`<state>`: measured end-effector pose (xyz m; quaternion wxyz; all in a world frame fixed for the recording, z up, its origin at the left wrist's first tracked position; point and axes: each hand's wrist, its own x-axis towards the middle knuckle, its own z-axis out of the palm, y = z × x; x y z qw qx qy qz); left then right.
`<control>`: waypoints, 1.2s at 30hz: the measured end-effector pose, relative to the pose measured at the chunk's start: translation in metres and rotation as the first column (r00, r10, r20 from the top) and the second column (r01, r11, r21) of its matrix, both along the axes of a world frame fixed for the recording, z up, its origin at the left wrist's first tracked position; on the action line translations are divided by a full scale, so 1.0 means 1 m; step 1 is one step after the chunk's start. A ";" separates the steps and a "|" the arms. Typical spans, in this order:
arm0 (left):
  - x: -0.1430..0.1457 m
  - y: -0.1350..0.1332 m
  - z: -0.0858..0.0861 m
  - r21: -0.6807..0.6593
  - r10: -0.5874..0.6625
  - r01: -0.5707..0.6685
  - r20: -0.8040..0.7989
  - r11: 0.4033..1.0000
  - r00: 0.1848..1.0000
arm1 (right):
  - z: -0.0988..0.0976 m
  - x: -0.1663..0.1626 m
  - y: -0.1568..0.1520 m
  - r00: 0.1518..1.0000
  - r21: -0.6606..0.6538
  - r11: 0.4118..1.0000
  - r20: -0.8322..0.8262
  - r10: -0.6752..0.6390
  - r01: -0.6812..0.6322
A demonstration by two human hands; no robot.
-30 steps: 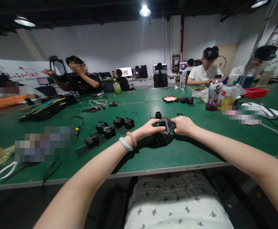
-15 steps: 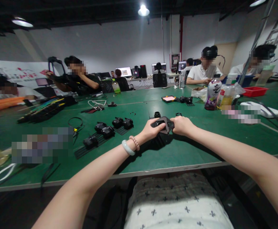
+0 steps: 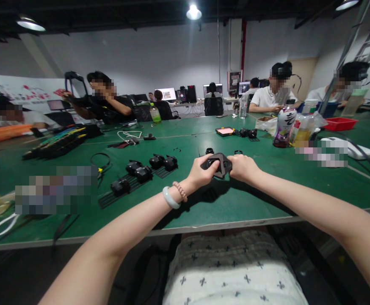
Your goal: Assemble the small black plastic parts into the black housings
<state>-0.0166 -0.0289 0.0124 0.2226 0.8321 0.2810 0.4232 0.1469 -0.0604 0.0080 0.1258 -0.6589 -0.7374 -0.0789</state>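
**Both my hands holding an angular black device over a green table**

View from my head camera: the plainest writing is on a purple-and-white bottle at the right of the green table. Its label carries one large, dark, brush-style character, turned too far for me to read surely. A pale banner at far left bears red and dark lettering, and a reddish sign hangs by the back wall; both are too small or blurred to make out.

The black device is in front of me, near the middle of the table, seemingly lifted off it, with dark shadow below. It is compact and matte, with a grey, sharp-cornered frame on the side facing up towards me. Its longer axis seems to run left to right, between my hands; which end is its front, I cannot tell.

My left hand grips the left end, thumb pressed across the grey face. My right hand is curled closed on the right end, its fingertips hidden.

Just beyond lie a round black part and a small black ring. To the left, black units sit on dark slatted strips.
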 end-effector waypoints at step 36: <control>-0.016 0.017 0.019 -0.357 -0.321 0.272 -0.083 0.893 0.944 | 0.008 0.033 0.015 0.975 0.239 0.963 0.208 0.074 -0.124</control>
